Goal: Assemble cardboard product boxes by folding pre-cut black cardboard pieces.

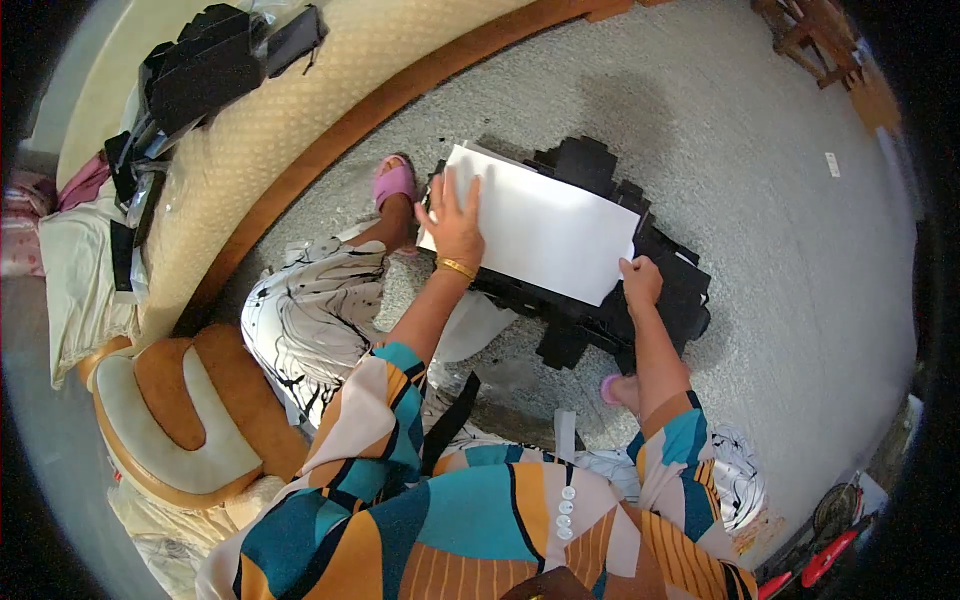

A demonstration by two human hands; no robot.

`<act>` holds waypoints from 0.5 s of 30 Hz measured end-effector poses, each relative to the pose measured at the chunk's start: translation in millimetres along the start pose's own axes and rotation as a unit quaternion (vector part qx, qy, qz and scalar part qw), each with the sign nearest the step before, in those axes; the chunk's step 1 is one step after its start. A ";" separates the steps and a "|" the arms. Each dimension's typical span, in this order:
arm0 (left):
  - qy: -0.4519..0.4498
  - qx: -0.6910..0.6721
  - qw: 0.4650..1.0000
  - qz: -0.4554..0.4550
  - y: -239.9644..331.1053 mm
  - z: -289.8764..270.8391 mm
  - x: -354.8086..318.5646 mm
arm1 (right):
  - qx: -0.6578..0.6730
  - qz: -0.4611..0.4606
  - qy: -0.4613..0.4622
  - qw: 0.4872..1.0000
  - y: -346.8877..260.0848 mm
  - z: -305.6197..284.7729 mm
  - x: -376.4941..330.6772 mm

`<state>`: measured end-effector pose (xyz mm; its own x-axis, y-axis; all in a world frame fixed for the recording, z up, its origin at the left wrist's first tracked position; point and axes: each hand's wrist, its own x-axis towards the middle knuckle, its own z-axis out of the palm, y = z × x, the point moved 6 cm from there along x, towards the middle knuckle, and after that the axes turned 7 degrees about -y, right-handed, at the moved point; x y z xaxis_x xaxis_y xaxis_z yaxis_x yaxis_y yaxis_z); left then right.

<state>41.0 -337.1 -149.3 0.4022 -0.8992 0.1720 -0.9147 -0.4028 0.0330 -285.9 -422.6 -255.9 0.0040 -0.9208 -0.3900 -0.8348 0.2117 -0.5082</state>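
A white rectangular sheet [545, 225] lies over a pile of flat black die-cut pieces [580, 165], which look like unfolded card boxes. More than one white edge shows at its far left corner, so there may be several sheets. My left hand [458, 228], with a gold bracelet at the wrist, rests flat on the sheet's left end with fingers stretched out. At the near right corner, my right hand [641, 281] pinches the sheet's edge between thumb and fingers. Black tabs stick out around the sheet on the far, near and right sides.
A bed [330, 70] with a wooden rim curves along the left, bearing more black pieces [205, 70] and clothes. A brown and white cushion [190, 420] is at the lower left. Clear plastic [475, 325] lies by the pile. Wooden furniture [815, 40] stands far right.
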 end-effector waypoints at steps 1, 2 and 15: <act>-0.006 -0.016 0.999 0.049 19.0 -1.4 -0.4 | 0.000 -0.012 0.011 1.000 -6.4 0.1 -2.3; -0.011 -0.035 0.994 0.100 41.7 -5.5 -0.6 | -0.001 -0.022 0.025 0.999 -9.7 -2.0 -3.8; -0.392 -0.052 0.909 0.129 57.6 78.1 -26.8 | -0.043 0.003 -0.026 0.999 -18.3 -0.2 -15.0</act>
<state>-19.4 -349.5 -229.0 0.0409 -0.8232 -0.5663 -0.9653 -0.1789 0.1904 -270.8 -412.7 -240.5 0.0253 -0.9011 -0.4328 -0.8789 0.1863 -0.4392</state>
